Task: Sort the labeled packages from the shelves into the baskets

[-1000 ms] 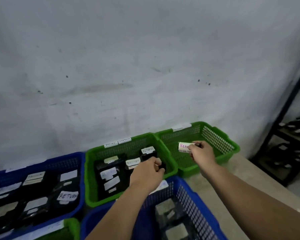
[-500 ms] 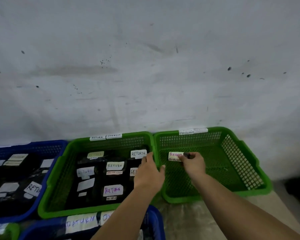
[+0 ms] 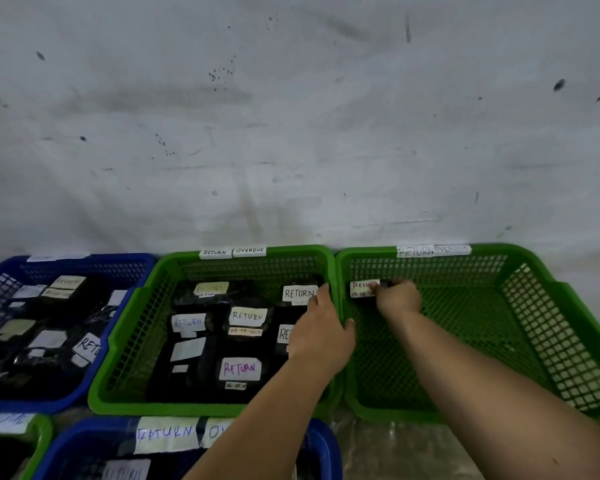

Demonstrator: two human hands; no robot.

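My right hand [image 3: 397, 299] pinches a labelled package [image 3: 365, 288] at the far left corner of the right green basket [image 3: 565, 344]. My left hand [image 3: 321, 332] rests open, fingers straight, over the middle basket [image 3: 132, 337] by its right rim.

One head-worn, wide-angle view only. It is looking forward and steeply down from above the person's forearms, facing a stained white wall [image 3: 291, 133]. It is sitting close, within arm's reach of the middle green basket [image 3: 125, 341] and right green basket [image 3: 551, 306]. Blue baskets [image 3: 0, 271] are running off the left and bottom edges.
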